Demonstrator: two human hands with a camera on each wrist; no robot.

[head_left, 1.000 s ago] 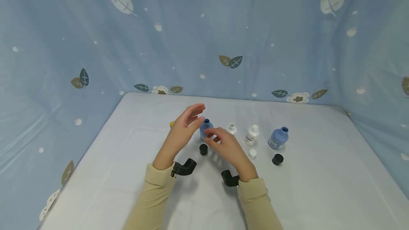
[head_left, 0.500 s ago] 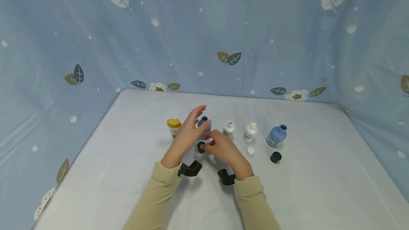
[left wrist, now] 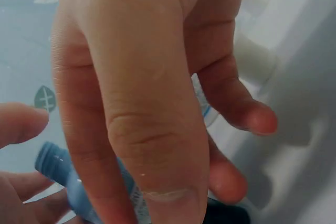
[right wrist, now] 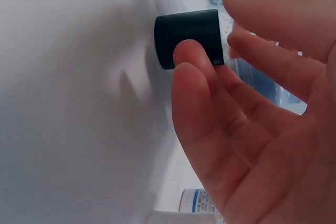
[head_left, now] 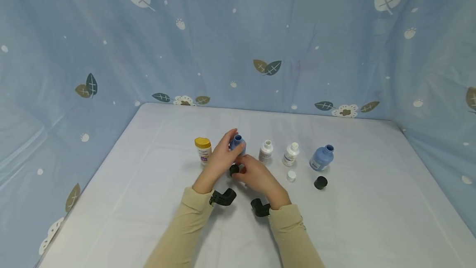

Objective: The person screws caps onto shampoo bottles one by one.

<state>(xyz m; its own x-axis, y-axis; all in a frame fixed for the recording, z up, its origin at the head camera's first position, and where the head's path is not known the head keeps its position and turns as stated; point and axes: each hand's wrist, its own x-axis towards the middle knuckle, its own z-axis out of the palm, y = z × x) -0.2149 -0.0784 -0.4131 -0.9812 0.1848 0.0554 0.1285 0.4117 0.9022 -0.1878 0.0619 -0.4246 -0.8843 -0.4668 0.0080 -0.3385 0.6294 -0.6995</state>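
A blue bottle (head_left: 238,144) with no cap on its neck stands left of centre on the table. My left hand (head_left: 220,157) holds it, thumb toward the right side and fingers reaching behind; in the left wrist view the bottle (left wrist: 52,163) shows between that hand's thumb and fingers. My right hand (head_left: 256,175) is low beside a black cap (head_left: 234,170). In the right wrist view two bent fingertips overlap the cap (right wrist: 186,30), which sits close to the white cloth. The right hand's other fingers are spread above it. The right hand hides the bottle's lower part in the left wrist view.
A white bottle with a yellow cap (head_left: 203,150) stands to the left. Rightward are two open white bottles (head_left: 265,152) (head_left: 291,154), a second blue bottle (head_left: 321,158), a white cap (head_left: 291,176) and another black cap (head_left: 321,183). A patterned blue curtain (head_left: 238,44) backs the table.
My left hand has come down around the blue bottle. My right hand has lowered and moved left to the black cap. The yellow-capped bottle, earlier mostly hidden, is now in sight.
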